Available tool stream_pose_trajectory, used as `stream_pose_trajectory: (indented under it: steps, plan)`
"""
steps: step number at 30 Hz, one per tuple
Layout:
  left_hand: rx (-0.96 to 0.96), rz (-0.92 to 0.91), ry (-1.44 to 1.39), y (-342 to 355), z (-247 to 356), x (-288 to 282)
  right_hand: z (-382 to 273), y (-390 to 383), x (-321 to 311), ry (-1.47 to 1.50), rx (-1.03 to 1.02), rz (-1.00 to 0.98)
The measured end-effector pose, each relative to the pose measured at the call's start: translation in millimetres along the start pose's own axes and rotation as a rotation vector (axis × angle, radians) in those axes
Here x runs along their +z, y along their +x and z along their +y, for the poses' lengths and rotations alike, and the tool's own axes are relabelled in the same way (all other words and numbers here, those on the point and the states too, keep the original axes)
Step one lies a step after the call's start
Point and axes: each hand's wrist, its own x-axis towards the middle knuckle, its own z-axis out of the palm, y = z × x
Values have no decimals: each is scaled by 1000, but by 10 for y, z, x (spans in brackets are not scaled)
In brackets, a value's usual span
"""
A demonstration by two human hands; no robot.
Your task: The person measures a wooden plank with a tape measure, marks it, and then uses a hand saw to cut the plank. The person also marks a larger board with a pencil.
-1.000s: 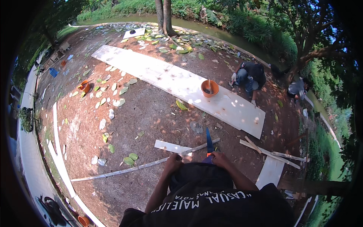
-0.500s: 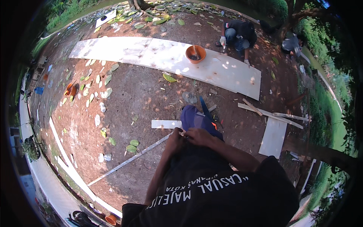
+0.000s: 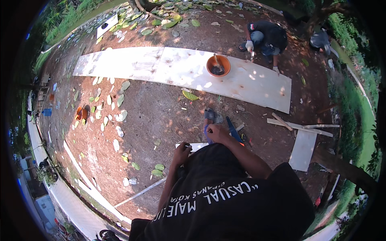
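My left hand (image 3: 183,152) is curled closed in front of my black shirt; what it holds, if anything, is too small to make out. Higher and further right, my right hand (image 3: 217,133) has its fingers bent in beside a strip of blue-purple cloth (image 3: 206,131) at my leg. I cannot tell what is in its grip. Below and between my hands, a short white board (image 3: 198,147) lies on the soil, partly covered by my body. My sandalled foot (image 3: 209,115) shows ahead of the right hand. Right of it lies a handsaw (image 3: 233,129) with a dark blue blade.
Pale plywood sheets (image 3: 136,66) stretch across the ground ahead, bearing an orange bowl (image 3: 225,66) with a brush. A gloved co-worker (image 3: 267,38) crouches at their far edge. Wooden strips (image 3: 305,127) and a plywood piece (image 3: 303,150) lie right. A thin white strip (image 3: 140,193) lies left.
My hands, together before, are now apart: the right has moved forward and right, the left lower. My bent knee has dropped from sight and my sandalled foot shows. The view has shifted slightly.
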Motion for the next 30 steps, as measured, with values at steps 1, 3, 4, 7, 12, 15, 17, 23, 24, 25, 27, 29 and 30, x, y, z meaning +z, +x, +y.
stream_pose_trajectory:
  steps: [1,3,4,7,12,15,17,23,24,25,27,29,30]
  plan:
    - [-61,28,-65,133,-322,-167,-122,229,-116,0,15,44]
    - [-219,107,-184,398,-837,-482,16,705,-250,-49,148,73]
    - [-340,161,-244,391,-1061,-613,158,843,-299,-81,223,77]
    - [-581,311,-428,113,-1451,-1006,506,1152,-532,-120,385,56]
    - [-776,292,-453,-30,-1906,-1120,1511,1249,-612,-301,653,110]
    - [-875,150,-394,100,-2361,-1183,1510,1219,-633,-263,758,23]
    - [-620,142,-329,322,-2401,-1294,1565,1292,-505,-216,737,129]
    - [-334,-41,-145,1913,-1135,-2662,2108,1466,-135,-209,831,281]
    - [-258,-63,-193,2195,-1081,-3015,1911,1751,17,-168,829,316]
    - [-302,-40,-88,2518,-1066,-3339,1705,2022,112,-196,827,304]
    - [-425,48,-34,3087,-1055,-4131,780,2968,374,-238,797,237]
    - [-452,95,-149,3777,-633,-4633,387,3396,597,-109,777,232]
    - [-509,149,-176,4054,-345,-4894,121,3705,753,-53,776,210]
